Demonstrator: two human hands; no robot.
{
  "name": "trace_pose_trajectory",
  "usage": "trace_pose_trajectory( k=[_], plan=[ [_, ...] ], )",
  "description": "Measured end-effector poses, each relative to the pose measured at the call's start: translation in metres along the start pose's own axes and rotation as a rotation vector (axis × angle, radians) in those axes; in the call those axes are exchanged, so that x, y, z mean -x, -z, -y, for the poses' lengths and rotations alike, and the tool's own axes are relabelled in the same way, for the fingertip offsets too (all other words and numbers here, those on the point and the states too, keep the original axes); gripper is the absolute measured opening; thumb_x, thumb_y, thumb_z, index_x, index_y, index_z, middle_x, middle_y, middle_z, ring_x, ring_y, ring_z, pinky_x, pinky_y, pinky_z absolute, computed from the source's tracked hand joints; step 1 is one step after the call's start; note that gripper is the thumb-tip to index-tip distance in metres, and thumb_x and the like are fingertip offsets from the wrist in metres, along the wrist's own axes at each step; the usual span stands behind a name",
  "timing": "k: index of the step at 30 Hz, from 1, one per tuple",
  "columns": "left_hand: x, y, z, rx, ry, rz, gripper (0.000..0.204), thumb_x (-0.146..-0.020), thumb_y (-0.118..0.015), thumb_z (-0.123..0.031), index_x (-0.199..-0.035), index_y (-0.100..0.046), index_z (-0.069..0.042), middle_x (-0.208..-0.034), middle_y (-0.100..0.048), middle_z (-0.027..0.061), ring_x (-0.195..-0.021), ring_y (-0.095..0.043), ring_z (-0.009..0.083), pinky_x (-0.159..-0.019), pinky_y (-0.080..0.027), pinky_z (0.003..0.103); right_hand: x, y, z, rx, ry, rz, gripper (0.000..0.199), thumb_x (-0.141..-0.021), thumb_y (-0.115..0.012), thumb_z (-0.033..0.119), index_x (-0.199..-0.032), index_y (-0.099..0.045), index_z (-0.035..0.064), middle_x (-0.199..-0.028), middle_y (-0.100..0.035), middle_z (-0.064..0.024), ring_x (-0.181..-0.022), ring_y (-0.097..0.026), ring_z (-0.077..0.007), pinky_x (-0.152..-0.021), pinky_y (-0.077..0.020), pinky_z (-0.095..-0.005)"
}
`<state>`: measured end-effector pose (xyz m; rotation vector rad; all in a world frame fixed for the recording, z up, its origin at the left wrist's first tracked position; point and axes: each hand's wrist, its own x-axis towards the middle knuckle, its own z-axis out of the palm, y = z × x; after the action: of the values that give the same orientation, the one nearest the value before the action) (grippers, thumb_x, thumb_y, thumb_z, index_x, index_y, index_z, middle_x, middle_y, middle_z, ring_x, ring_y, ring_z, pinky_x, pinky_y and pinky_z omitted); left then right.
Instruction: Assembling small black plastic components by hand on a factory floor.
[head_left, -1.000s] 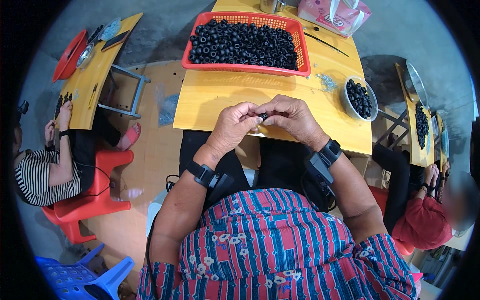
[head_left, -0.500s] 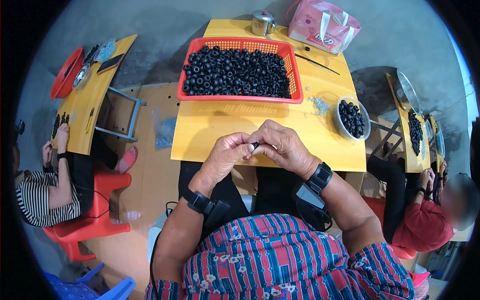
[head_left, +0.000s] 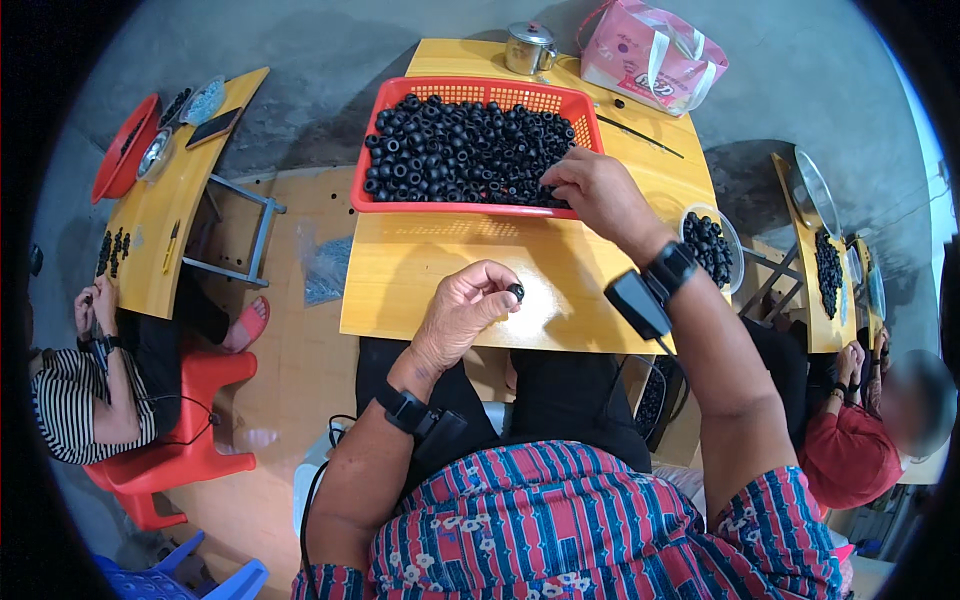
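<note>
Over the yellow table (head_left: 470, 275): left hand (head_left: 465, 310) pinches a black ring (head_left: 516, 291); right hand (head_left: 598, 190), fingers curled, apparently empty, reaches into the red basket (head_left: 400, 100) for another ring, which calls for a clean pinch.

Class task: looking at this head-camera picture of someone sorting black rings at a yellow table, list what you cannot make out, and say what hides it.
- Right hand fingertips: hidden among the black rubber rings in the red plastic basket; any grasp is unclear.
- Small black ring in the left hand: too small for detail.
- Small white bowl of black rings: partly covered by the right wrist.
- Neighbouring yellow table on the right: bent and cut off near the fisheye rim.
</note>
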<state>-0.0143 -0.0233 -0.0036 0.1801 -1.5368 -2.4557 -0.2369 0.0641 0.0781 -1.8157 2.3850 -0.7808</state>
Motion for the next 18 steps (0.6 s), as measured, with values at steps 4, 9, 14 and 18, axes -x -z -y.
trace_pose_trajectory(
  k=[4,9,14,18],
  plan=[
    [0.001,0.000,0.001,-0.014,0.035,0.000,0.014,-0.087,-0.064,-0.013,-0.095,-0.057,-0.004,-0.086,-0.057,0.0002,-0.081,-0.056,0.0086,-0.079,-0.048,0.025,-0.021,-0.013,-0.020,0.174,0.131,0.158,0.019,-0.068,-0.066,0.003,-0.088,-0.066,0.0022,-0.085,-0.061,-0.0132,-0.083,-0.060,-0.0306,-0.076,-0.0495,-0.0374],
    [0.002,-0.001,0.000,-0.026,0.037,0.001,0.015,-0.087,-0.065,-0.014,-0.094,-0.058,-0.004,-0.086,-0.057,0.0003,-0.081,-0.056,0.0082,-0.078,-0.048,0.024,-0.038,-0.019,-0.025,0.153,0.113,0.304,0.023,-0.065,-0.069,0.002,-0.088,-0.066,0.0034,-0.086,-0.063,-0.0119,-0.083,-0.061,-0.0283,-0.075,-0.0499,-0.0356],
    [0.002,0.001,0.001,-0.051,0.034,-0.005,0.015,-0.087,-0.064,-0.016,-0.094,-0.058,-0.004,-0.085,-0.057,0.0005,-0.080,-0.056,0.0086,-0.078,-0.047,0.024,-0.038,-0.019,-0.018,0.068,-0.007,0.385,0.024,-0.065,-0.068,0.000,-0.088,-0.065,0.0044,-0.084,-0.065,-0.0112,-0.080,-0.064,-0.0257,-0.072,-0.0509,-0.0329],
    [0.001,0.002,0.003,-0.049,0.019,0.009,0.016,-0.087,-0.065,-0.016,-0.094,-0.058,-0.004,-0.085,-0.057,0.0006,-0.080,-0.056,0.0086,-0.077,-0.047,0.024,-0.037,-0.016,-0.020,0.043,0.009,0.424,0.020,-0.068,-0.065,0.000,-0.087,-0.065,0.0056,-0.081,-0.066,-0.0104,-0.078,-0.064,-0.0253,-0.070,-0.0510,-0.0328]
  ],
)
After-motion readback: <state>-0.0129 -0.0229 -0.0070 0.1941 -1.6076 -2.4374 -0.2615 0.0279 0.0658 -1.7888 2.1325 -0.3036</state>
